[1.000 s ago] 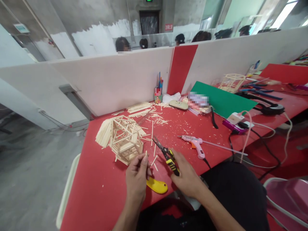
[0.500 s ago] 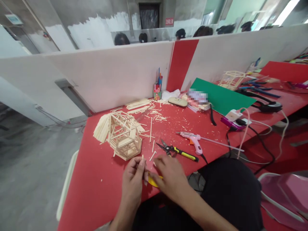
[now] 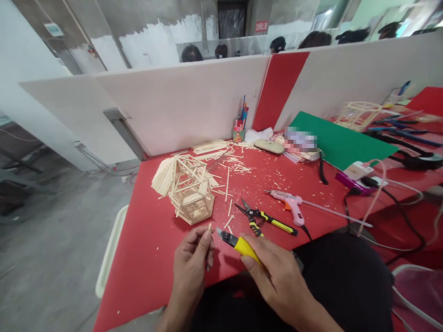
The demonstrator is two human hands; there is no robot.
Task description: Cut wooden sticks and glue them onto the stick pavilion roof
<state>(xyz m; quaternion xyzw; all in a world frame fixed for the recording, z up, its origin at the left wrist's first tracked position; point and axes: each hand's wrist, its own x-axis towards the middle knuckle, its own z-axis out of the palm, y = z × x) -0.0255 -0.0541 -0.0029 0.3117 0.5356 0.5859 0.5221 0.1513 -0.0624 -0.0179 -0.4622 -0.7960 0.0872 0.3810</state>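
Between the thumb and fingers of my left hand [image 3: 192,258] a short wooden stick [image 3: 209,227] is pinched, its pale tip poking up. My right hand [image 3: 277,272] is wrapped round a yellow utility knife [image 3: 246,249]. The blade points left, close to the stick but apart from it. Just beyond my left hand stands a small hexagonal stick model [image 3: 192,193] with an open lattice frame. Yellow-and-black pliers-like cutters [image 3: 266,219] lie open past my right hand. A few loose sticks [image 3: 228,221] rest between the model and the cutters.
A pink glue gun [image 3: 289,203] with a long glue stick lies at the right, its cord near a purple power strip [image 3: 356,183]. Piles of sticks [image 3: 211,147], a pen holder [image 3: 238,131] and a green board [image 3: 339,140] are farther back, before a white partition [image 3: 180,106].
My right hand has drawn back to the right and raised the utility knife, so its blade now shows. My left hand still pinches the stick. The whole view has shifted a little.
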